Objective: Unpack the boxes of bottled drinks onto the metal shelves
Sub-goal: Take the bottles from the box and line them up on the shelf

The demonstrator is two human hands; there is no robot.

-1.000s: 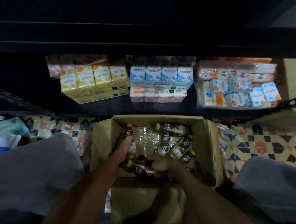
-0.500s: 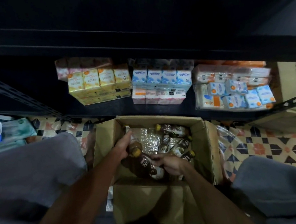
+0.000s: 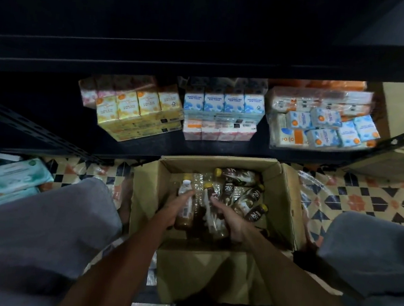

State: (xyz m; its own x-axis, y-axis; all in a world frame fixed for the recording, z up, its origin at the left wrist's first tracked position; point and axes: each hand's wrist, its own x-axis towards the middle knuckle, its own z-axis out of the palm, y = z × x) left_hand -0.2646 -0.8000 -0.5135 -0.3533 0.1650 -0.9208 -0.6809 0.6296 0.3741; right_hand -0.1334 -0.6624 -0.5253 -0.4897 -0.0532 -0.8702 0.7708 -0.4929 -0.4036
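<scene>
Corrugated brown cardboard forms the open box (image 3: 282, 200), which stands on the patterned tile floor (image 3: 364, 195) in front of the black metal shelf (image 3: 51, 118). The left hand (image 3: 173, 207) has its grip curled round a cylindrical white-capped bottle (image 3: 186, 200) of brown liquid, inside the box at its left. The right hand (image 3: 229, 217) has its grip wrapped round a yellow-capped bottle (image 3: 210, 198) just beside it. Glossy loose bottles (image 3: 251, 197) with dark labels lie tilted in the right half. Rectangular tissue packs (image 3: 225, 103) sit on the shelf.
</scene>
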